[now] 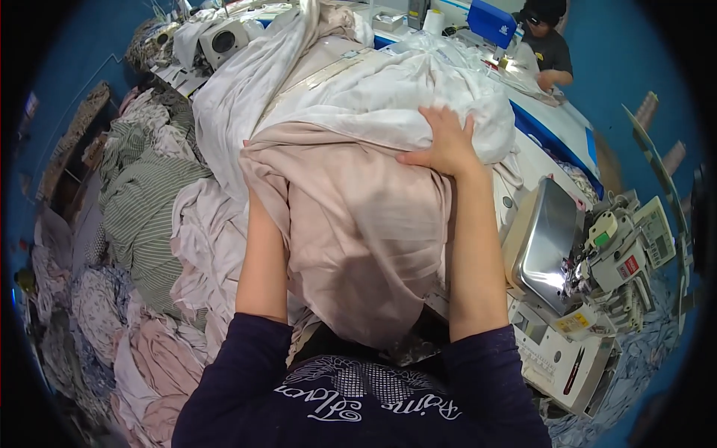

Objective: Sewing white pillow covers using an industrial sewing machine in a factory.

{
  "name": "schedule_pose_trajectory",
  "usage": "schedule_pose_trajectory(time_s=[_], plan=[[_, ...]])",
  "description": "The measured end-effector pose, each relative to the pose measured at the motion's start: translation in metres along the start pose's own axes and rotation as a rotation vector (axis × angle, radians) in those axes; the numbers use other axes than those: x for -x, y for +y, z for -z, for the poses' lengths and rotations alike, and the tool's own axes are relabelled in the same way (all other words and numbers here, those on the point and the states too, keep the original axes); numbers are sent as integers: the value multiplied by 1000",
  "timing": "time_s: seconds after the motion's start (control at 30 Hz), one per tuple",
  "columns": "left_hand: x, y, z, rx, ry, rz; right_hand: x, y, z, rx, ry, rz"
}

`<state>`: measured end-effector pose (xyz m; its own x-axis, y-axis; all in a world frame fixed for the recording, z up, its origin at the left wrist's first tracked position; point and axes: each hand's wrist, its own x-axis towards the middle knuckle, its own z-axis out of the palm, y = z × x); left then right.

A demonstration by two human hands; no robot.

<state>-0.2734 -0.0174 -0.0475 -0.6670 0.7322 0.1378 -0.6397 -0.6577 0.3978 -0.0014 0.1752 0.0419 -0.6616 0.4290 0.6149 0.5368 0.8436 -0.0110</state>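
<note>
Flatly, right hand (447, 145) spans edge of pink cloth (332, 198).

Right hand (450, 144): fingers spread, palm down, at the border of the white cloth (388, 101) and the pink cloth (336, 183).
Left hand: largely covered by the pink cloth (grip cannot be verified); bare forearm (265, 272) visible below.
Pink cloth: draped toward the wearer's lap, creased.
Left side: green striped cloth (149, 201) heaped among other fabrics.
Right side: sewing machine (549, 231), shiny metal cover.
Far right: co-worker (551, 52) beside a blue-topped machine (491, 22).
</note>
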Motion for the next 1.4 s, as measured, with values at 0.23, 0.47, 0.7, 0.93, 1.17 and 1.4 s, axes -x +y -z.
schedule_pose_trajectory(time_s=[0.23,0.47,0.7,0.93,1.17,1.4], plan=[[46,28,-11,-1026,248,-224,-10,6,-8,-265,-321,-437],[143,-6,48,-544,219,296,-1,8,-46,-1016,-501,-869],[172,-30,64,-633,41,477,4,5,-41,-925,-557,-822],[177,-54,103,-521,-99,587,9,-25,-26,-487,-392,-667],[180,-59,69,-373,-214,560,18,-30,-20,-434,-329,-628],[189,-58,45,-168,-260,608,53,-62,-12,-402,-294,-485]])
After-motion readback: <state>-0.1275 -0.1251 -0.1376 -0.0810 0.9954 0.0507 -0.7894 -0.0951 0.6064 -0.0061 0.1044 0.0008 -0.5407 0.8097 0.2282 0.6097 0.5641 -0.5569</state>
